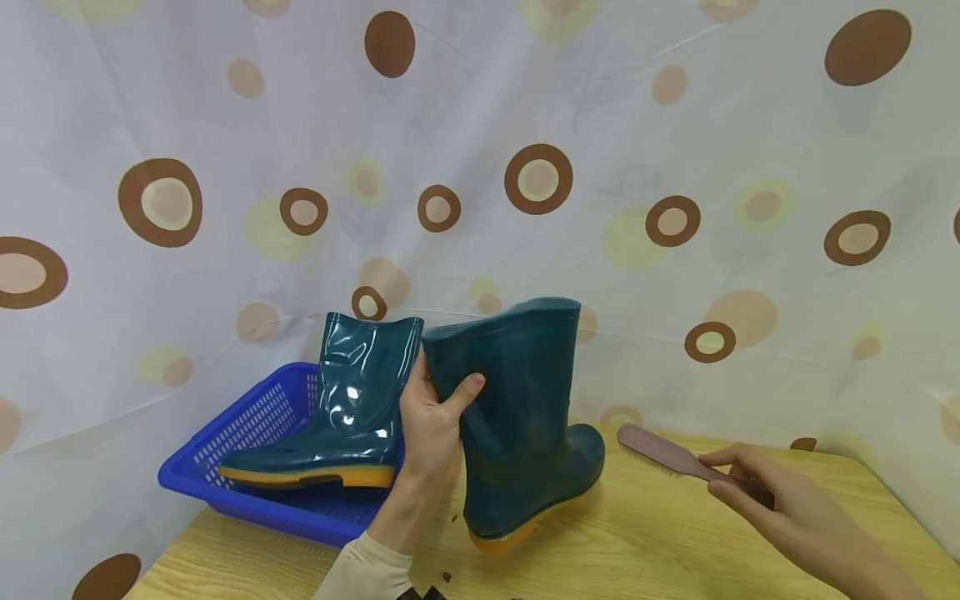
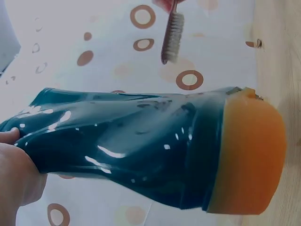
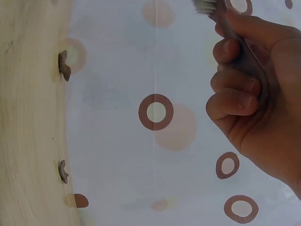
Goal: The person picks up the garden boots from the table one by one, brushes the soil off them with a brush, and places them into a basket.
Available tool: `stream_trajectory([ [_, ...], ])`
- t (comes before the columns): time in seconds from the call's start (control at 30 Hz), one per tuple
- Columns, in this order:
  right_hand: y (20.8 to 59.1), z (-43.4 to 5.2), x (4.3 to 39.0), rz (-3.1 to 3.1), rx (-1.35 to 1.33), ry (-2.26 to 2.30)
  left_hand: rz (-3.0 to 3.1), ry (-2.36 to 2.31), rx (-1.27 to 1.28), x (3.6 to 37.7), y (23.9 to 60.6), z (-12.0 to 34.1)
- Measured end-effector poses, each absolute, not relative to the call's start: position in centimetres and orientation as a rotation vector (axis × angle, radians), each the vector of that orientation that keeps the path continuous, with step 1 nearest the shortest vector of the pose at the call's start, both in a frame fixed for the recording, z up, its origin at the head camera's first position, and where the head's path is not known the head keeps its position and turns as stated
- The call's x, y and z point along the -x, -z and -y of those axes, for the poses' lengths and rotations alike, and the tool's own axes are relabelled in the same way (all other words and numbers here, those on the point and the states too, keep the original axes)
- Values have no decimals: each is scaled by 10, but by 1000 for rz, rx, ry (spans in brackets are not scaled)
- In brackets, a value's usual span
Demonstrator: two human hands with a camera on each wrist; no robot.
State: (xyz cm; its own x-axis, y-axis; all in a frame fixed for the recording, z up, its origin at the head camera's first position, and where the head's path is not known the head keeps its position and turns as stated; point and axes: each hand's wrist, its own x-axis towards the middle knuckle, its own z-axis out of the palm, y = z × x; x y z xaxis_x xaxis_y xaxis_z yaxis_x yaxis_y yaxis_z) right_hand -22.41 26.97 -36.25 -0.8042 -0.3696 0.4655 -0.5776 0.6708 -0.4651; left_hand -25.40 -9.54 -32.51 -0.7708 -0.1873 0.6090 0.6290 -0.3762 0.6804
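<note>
My left hand (image 1: 433, 421) grips a dark green rubber boot (image 1: 517, 417) by the top of its shaft, thumb on the outside. The boot is tilted, its toe pointing away to the right and its orange heel low over the table. Dull, dirty-looking smears show on its side in the left wrist view, with bits of dirt near the sole (image 2: 249, 160). Right of the boot, my right hand (image 1: 780, 500) holds a mauve scrubbing brush (image 1: 663, 450) by its handle, fingers curled round it. Its pale bristles (image 2: 175, 35) face downward, apart from the boot.
A blue plastic basket (image 1: 225, 492) stands at the left with a second, shiny green boot (image 1: 352, 408) in it. Small dark crumbs (image 1: 447, 577) lie on the wooden table (image 1: 660, 550). A dotted curtain (image 1: 480, 108) hangs behind the table.
</note>
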Motion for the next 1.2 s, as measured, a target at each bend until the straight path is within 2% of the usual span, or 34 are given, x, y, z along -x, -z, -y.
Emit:
stream_trajectory([
  [0.23, 366, -250, 231, 2685, -726, -932, 1402, 2154, 695, 250, 324, 96],
  [0.6, 372, -282, 233, 2888, -548, -692, 1409, 2130, 722, 244, 322, 91],
  [0.77, 366, -275, 232, 2882, -614, -912, 1379, 2123, 750, 242, 320, 90],
  [1.03, 364, -279, 235, 2931, -864, -1232, 1313, 2099, 707, 240, 315, 93],
  [1.2, 366, -293, 235, 3014, -834, -1277, 1303, 2095, 703, 240, 315, 94],
])
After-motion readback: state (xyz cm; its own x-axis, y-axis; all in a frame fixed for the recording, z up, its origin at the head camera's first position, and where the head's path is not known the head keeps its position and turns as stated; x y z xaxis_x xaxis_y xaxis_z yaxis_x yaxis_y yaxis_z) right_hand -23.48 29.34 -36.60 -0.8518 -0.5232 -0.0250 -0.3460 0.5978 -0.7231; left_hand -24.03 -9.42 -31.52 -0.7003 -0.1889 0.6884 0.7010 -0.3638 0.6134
